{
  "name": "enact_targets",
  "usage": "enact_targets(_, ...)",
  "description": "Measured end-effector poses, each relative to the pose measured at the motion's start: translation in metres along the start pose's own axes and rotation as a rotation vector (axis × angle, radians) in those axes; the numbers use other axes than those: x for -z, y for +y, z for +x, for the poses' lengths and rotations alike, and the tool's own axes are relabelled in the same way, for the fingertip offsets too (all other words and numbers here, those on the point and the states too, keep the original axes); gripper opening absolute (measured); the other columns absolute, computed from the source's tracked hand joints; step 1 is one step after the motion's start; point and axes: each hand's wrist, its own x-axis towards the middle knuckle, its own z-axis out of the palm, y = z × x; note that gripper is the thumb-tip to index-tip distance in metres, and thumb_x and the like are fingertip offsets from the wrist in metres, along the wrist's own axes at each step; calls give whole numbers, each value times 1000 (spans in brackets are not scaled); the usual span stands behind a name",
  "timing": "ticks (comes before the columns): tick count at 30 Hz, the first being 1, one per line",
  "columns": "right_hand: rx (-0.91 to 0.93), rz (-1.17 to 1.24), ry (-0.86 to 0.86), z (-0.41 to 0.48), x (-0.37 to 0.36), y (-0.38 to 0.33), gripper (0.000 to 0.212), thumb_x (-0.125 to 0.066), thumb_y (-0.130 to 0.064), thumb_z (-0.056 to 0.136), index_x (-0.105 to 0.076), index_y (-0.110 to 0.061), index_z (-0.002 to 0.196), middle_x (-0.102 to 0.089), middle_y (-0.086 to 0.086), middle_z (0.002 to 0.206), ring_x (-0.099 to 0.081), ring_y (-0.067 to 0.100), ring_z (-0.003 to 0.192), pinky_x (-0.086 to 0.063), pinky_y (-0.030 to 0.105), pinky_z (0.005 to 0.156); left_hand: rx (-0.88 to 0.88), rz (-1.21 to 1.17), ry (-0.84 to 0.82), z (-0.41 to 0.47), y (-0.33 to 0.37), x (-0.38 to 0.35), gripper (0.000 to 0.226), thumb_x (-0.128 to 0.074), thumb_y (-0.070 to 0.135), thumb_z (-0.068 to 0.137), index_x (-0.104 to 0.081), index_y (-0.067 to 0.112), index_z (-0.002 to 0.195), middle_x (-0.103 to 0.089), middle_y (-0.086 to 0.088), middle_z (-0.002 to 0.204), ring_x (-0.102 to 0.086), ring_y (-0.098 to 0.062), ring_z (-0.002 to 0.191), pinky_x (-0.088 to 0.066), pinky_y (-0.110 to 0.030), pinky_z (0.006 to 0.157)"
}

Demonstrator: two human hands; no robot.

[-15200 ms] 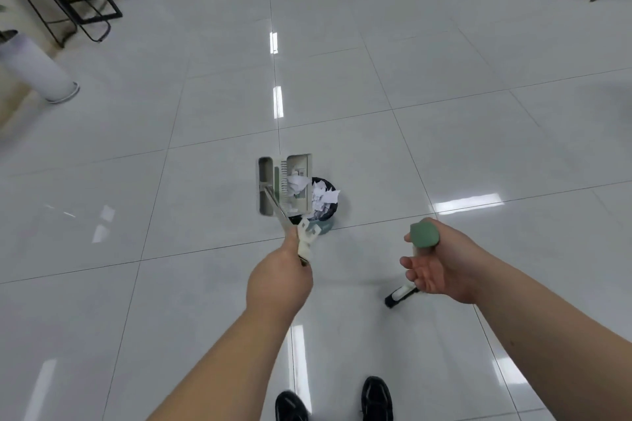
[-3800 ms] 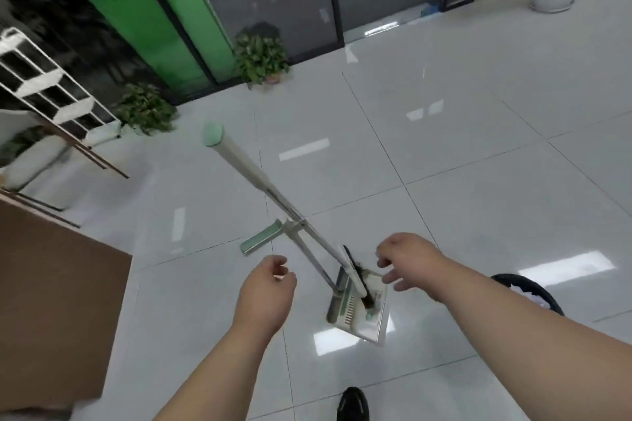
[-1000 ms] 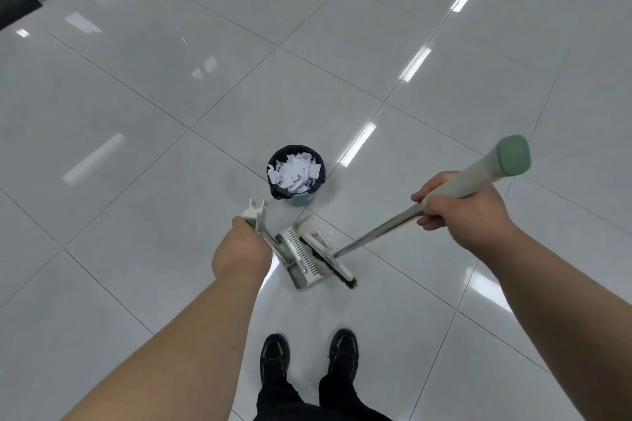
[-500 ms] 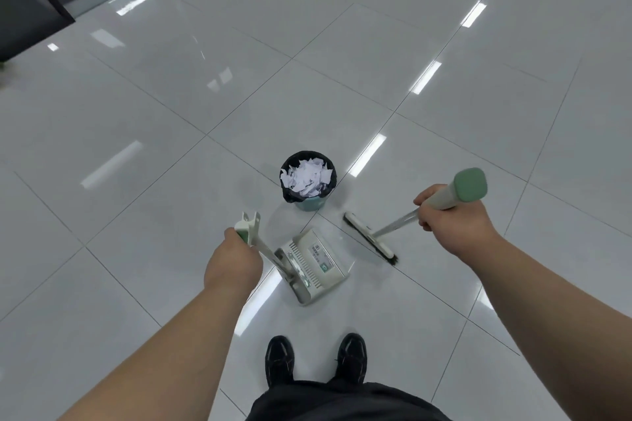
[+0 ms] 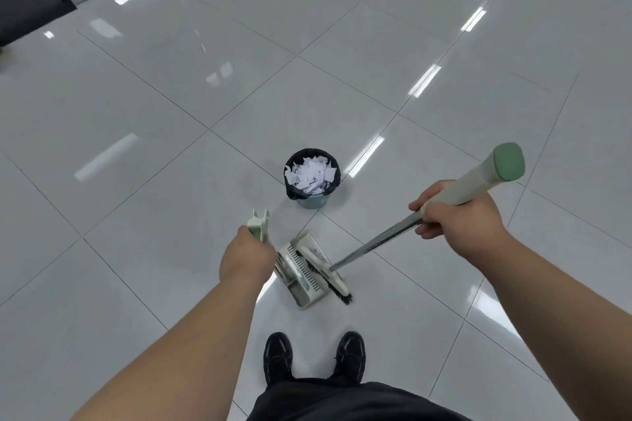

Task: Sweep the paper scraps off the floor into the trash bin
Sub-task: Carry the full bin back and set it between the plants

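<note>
The left hand [image 5: 246,258], lower centre of the frame, has its fingers curled round the green-and-cream upright handle [image 5: 259,225] of a pale plastic dustpan [image 5: 301,278]. The dustpan sits on the floor just right of the hand, its comb teeth showing. The right hand [image 5: 458,219], right of centre, grips a long broom [image 5: 376,243] where the cream plastic grip meets the metal shaft. The broom's green end cap [image 5: 508,161] projects toward the upper right. The shaft slants down and left to the cream broom head [image 5: 337,278] with black bristles, which lies along the dustpan's right edge, touching it. Above the dustpan, near frame centre, stands a small round teal trash bin [image 5: 313,202] lined with a black bag. White paper scraps [image 5: 311,176] fill it to the rim. Glossy white floor tiles [image 5: 164,154] lie all around. Two black shoes [image 5: 278,355] appear at bottom centre.
</note>
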Motion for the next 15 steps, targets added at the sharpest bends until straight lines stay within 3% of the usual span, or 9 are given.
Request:
enact_targets(2, 37, -23, 0, -5, 4, -10, 17, -56, 4, 82, -72, -3, 80, -74, 20, 87, -71, 42, 75, -62, 54, 75, 107, -241, -109, -4, -6, 5, 11, -52, 16, 91, -59, 13, 98, -64, -11, 88, -68, -32, 69, -52, -32, 57)
enact_targets(5, 57, -62, 4, -6, 3, -19, 16, -58, -5, 79, -72, -11, 77, -73, 19, 80, -71, 40, 75, -60, 55, 74, 164, -400, -175, -16, -19, 12, 9, -54, 9, 88, -61, 10, 95, -56, -12, 77, -51, -26, 58, -42, -32, 56)
enact_targets(8, 47, -124, -6, -5, -5, -25, 14, -58, -19, 71, -70, -14, 75, -70, 18, 76, -66, 40, 67, -58, 50, 63, 161, -451, -90, -31, -28, 22, 11, -52, 8, 87, -60, 13, 95, -50, -11, 73, -46, -25, 59, -40, -35, 61)
enact_targets(10, 49, -173, -21, -4, -13, -26, 25, -56, -25, 69, -65, -6, 83, -64, 21, 73, -55, 28, 62, -47, 40, 56, 160, -500, -51, -40, -29, 37, 11, -52, 8, 87, -59, 13, 94, -50, -10, 72, -45, -24, 55, -40, -35, 59)
enact_targets(12, 67, -218, -32, -4, -23, -26, 31, -54, -28, 69, -61, -1, 85, -56, 12, 67, -48, 23, 62, -41, 36, 57, 140, -510, -27, -50, -29, 54, 9, -54, 7, 87, -58, 14, 91, -49, -9, 70, -43, -23, 52, -37, -30, 55)
enact_targets(15, 78, -304, -54, -4, -40, -26, 20, -57, -25, 80, -56, -6, 75, -52, 4, 65, -42, 23, 60, -37, 31, 57, 115, -542, 22, -65, -30, 84, 9, -55, 6, 89, -58, 14, 90, -48, -8, 70, -42, -22, 52, -37, -25, 50)
